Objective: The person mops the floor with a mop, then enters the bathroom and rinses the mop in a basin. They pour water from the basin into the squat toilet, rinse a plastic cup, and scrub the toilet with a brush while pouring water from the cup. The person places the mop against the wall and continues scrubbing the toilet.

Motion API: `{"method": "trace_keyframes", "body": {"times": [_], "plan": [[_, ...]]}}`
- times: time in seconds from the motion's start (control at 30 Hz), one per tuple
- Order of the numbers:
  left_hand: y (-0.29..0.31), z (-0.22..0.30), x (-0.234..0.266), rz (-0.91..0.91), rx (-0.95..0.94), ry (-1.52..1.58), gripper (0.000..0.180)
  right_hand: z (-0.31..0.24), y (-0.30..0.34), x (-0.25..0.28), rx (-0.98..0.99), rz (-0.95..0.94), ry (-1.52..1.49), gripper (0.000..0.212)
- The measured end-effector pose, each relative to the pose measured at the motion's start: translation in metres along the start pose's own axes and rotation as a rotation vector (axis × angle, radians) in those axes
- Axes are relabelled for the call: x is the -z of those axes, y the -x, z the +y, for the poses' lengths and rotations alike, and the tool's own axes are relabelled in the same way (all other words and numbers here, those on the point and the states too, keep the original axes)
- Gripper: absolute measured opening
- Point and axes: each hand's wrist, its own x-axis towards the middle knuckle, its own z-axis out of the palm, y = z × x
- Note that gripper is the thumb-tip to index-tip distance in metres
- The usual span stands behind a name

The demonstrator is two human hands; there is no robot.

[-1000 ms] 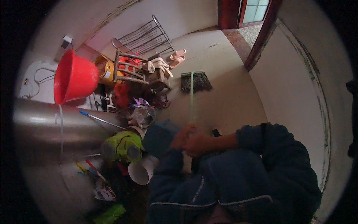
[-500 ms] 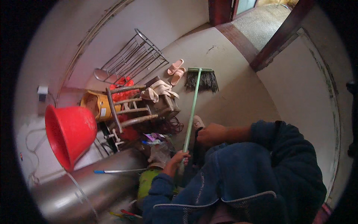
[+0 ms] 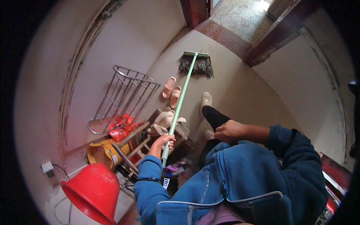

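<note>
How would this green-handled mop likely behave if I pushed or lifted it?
The long, straight handle looks stiff, so it should probably push without much bending. The dark strands spread in loose bunches, so they would likely flop or drag. With the left hand gripping far from them, that end may feel heavy when lifted.

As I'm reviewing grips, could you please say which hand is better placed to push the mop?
Probably the left hand: it grips the green mop handle, whereas the right hand is off it.
</note>
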Motion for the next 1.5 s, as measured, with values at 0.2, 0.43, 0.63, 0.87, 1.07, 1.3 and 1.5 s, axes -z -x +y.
{"method": "trace_keyframes", "body": {"times": [0.2,0.43,0.63,0.87,1.07,1.3,1.5], "plan": [[-0.001,0.164,0.021,0.032,0.048,-0.220,0.014,0.098,-0.068,0.084,0.036,0.144,0.021,0.011],[-0.014,0.321,0.021,0.029,0.032,-0.378,0.018,0.171,-0.093,0.159,-0.109,0.228,0.014,0.012],[-0.035,0.437,-0.011,0.106,0.089,-0.548,0.013,0.208,-0.089,0.171,-0.315,0.231,-0.135,0.011],[-0.117,0.564,-0.050,-0.014,0.016,-0.651,0.016,0.233,-0.115,0.194,-0.569,0.366,-0.197,0.009],[-0.232,0.672,-0.264,-0.311,-0.313,-0.450,0.018,0.313,-0.159,0.242,-1.128,1.001,-0.650,0.032],[-0.238,0.516,-0.272,-0.147,-0.369,-0.667,0.026,0.306,-0.142,0.221,-1.023,1.152,-1.801,0.052],[-0.255,0.475,-0.268,-0.189,-0.206,-0.324,0.019,0.199,-0.111,0.152,-1.317,0.895,-1.286,0.079]]}}
